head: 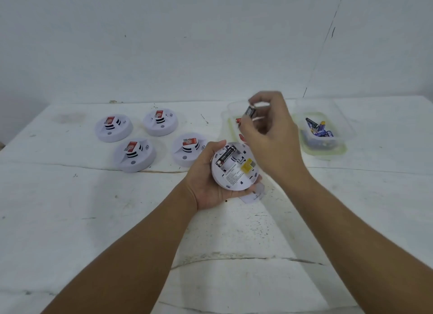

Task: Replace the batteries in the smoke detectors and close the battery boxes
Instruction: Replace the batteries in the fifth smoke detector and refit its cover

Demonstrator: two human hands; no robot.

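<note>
One white bench (70, 220), scuffed and cracked, fills our view, and a plain pale wall (164, 32) rises behind it. At the far right stand two clear plastic tubs. The right tub (342, 126) holds a jumble of dark and blue batteries (319, 129). The left tub (230, 116) sits mostly behind our right hand (271, 135), and we make out only red-tipped bits inside. We count four white smoke detectors (134, 154) on the far left of the bench, in two rows of two, each wearing a red label on top. A fifth, the open detector (234, 166), lies back-up in our left hand (210, 180), whose fingers curl around its rim; one black battery (225, 154) sits in its open compartment. Our right hand, raised just above it, pinches a second dark battery (249, 109) between thumb and fingertips. A small white cover (254, 194) lies on the bench just beneath the held detector.
</note>
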